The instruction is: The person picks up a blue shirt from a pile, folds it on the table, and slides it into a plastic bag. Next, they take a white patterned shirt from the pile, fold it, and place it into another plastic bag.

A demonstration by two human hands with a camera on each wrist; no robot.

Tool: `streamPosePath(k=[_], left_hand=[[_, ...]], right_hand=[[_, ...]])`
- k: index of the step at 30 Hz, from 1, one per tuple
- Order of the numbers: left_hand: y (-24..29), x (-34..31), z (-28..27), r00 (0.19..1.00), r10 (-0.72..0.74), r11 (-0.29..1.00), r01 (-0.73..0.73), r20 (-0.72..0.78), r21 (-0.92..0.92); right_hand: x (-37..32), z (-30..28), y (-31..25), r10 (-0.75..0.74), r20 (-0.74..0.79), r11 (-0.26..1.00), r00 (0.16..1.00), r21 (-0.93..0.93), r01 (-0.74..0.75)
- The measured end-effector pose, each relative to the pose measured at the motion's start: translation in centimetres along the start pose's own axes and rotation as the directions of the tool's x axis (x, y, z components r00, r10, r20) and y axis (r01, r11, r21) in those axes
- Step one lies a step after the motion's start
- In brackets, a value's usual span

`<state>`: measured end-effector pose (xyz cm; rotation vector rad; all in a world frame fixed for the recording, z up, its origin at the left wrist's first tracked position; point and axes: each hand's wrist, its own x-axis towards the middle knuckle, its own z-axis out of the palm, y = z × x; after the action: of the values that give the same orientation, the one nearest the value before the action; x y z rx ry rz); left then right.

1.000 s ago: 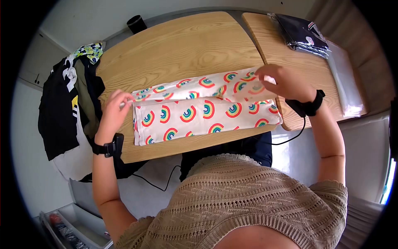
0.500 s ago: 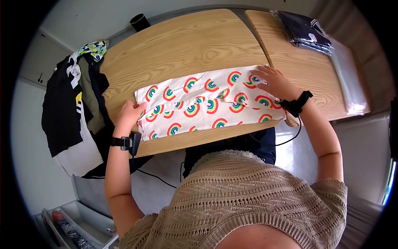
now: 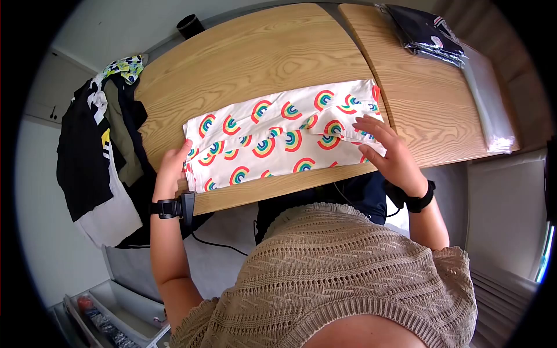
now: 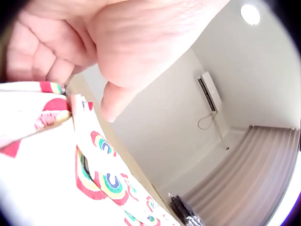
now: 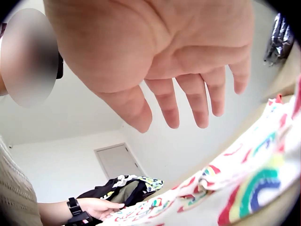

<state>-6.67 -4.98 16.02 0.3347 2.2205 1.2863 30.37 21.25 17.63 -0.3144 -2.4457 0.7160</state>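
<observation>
A folded white cloth [image 3: 272, 139] with a rainbow print lies lengthwise along the table's near edge, a loose fold running across its middle. At its left end is my left hand [image 3: 173, 163]. In the left wrist view, the left thumb [image 4: 115, 101] is straight and apart from the fabric, while the fingers are bent at the cloth's edge with their tips hidden. Over the right end hovers my right hand [image 3: 394, 156], fingers spread. The right wrist view shows the right palm [image 5: 160, 52] with nothing in it, above the printed cloth [image 5: 254, 183].
Several garments [image 3: 87, 156] hang over the table's left edge. On the second table [image 3: 418, 98], at right, lie dark packed clothes [image 3: 423, 35] and clear plastic bags [image 3: 490, 104]. A black cup-shaped bin [image 3: 190, 26] stands behind the table. Grey bins [image 3: 125, 313] sit at lower left.
The raised upper layer of the cloth has come down flat. My right hand has shifted off the far right corner toward me, and my left hand stays at the left end.
</observation>
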Motion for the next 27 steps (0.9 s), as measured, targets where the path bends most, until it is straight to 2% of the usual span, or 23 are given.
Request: streamPosePath(k=[1,3,4,5,6,7,9,11,12,13,15,18,21,23,25,27], left_hand=[[-0.3,0.0,-0.1,1.000,-0.002,1.000,0.002,-0.002,0.002],[-1.3,0.5,0.0,0.986,0.079,0.993,-0.064,0.150,-0.103],[-1.7,0.8,0.3,0.985,0.077,0.994,-0.063,0.153,-0.095],[-2.2,1.1,0.6,0.974,0.143,0.978,-0.113,0.173,-0.175],[-2.3,1.2,0.9,0.959,0.211,0.954,-0.159,0.188,-0.255],[-1.7,0.5,1.2,0.958,0.210,0.956,-0.160,0.195,-0.246],[-0.7,-1.2,1.6,0.951,0.249,0.872,-0.139,0.182,-0.469],[-0.4,-2.6,1.6,0.952,0.246,0.828,-0.109,0.181,-0.550],[-0.6,-3.2,1.6,0.950,0.245,0.789,-0.078,0.196,-0.609],[-0.5,-3.8,1.9,0.948,0.245,0.743,-0.047,0.205,-0.667],[-0.9,-5.2,1.9,0.954,0.239,0.632,-0.010,0.182,-0.775],[-1.1,-6.3,1.5,0.947,0.246,0.580,0.026,0.207,-0.814],[1.1,-8.5,2.6,0.924,0.329,0.541,-0.017,0.194,-0.841],[1.9,-8.9,2.8,0.912,0.386,0.547,-0.108,0.135,-0.830],[3.6,-9.7,3.6,0.907,0.407,0.545,-0.145,0.108,-0.826],[4.6,-9.9,4.7,0.816,0.577,0.591,-0.387,0.036,-0.708]], right_hand=[[-0.4,0.8,0.3,0.093,-0.021,0.995,0.995,0.050,-0.092],[-0.2,2.4,-0.2,-0.010,0.015,0.998,1.000,-0.055,0.011],[0.1,3.2,-0.7,-0.057,0.043,0.995,0.997,-0.075,0.060],[0.4,4.0,-1.1,-0.102,0.072,0.990,0.992,-0.093,0.109],[0.9,4.8,-1.5,-0.121,0.070,0.990,0.990,-0.065,0.126],[1.5,5.7,-1.9,-0.139,0.065,0.989,0.988,-0.037,0.142],[2.6,8.2,-2.8,-0.079,0.029,0.997,0.996,-0.002,0.080],[3.8,10.5,-3.5,-0.026,-0.076,0.952,0.997,-0.305,0.002],[3.7,11.6,-2.9,-0.046,-0.045,0.882,0.998,-0.471,0.020],[3.4,12.0,-2.1,-0.050,-0.061,0.884,0.997,-0.467,0.016],[2.5,12.4,-1.7,-0.044,0.065,0.864,0.997,-0.499,0.071],[2.3,12.8,-2.2,-0.052,0.068,0.881,0.996,-0.467,0.077],[2.0,11.6,-2.3,-0.055,0.100,0.917,0.993,-0.389,0.090],[1.9,9.7,-2.4,-0.050,0.123,0.938,0.991,-0.335,0.089],[1.8,6.7,-2.1,-0.086,0.086,0.904,0.993,-0.412,0.114],[0.6,5.5,-0.9,0.019,0.173,0.929,0.985,-0.368,0.047]])
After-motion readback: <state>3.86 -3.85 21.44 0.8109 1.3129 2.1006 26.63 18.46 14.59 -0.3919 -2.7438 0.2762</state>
